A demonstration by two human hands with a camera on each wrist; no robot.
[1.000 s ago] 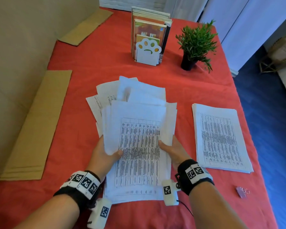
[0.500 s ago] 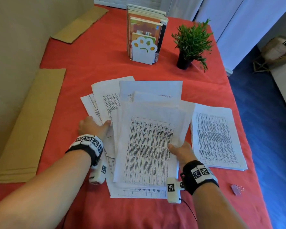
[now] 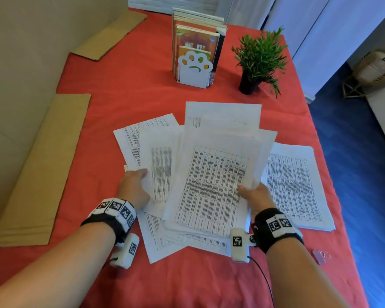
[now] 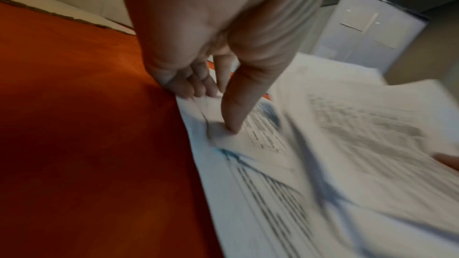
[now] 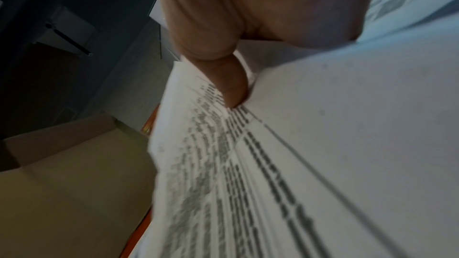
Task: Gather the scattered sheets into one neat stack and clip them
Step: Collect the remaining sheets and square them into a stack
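Printed white sheets lie fanned out on the red tablecloth (image 3: 120, 103). My right hand (image 3: 251, 194) grips a lifted bundle of sheets (image 3: 216, 181) by its right edge, thumb on top (image 5: 231, 89). My left hand (image 3: 133, 185) pinches the left edge of a loose sheet (image 3: 158, 165), thumb pressing down on the paper (image 4: 233, 117) and fingers tucked under its edge. More sheets (image 3: 160, 241) stick out beneath the bundle. A neat stack of sheets (image 3: 298, 187) lies to the right, partly overlapped by the bundle. A small pink binder clip (image 3: 319, 256) sits near the table's front right.
A white paw-shaped bookend with books (image 3: 196, 63) and a potted plant (image 3: 258, 61) stand at the back. Cardboard strips (image 3: 38, 174) lie along the left side, another (image 3: 109, 38) at the back left. The table's right edge drops to a blue floor (image 3: 365, 174).
My left hand let go of the bundle, moved left and took hold of a loose sheet. My right hand carried the bundle rightward, over the edge of the neat stack.
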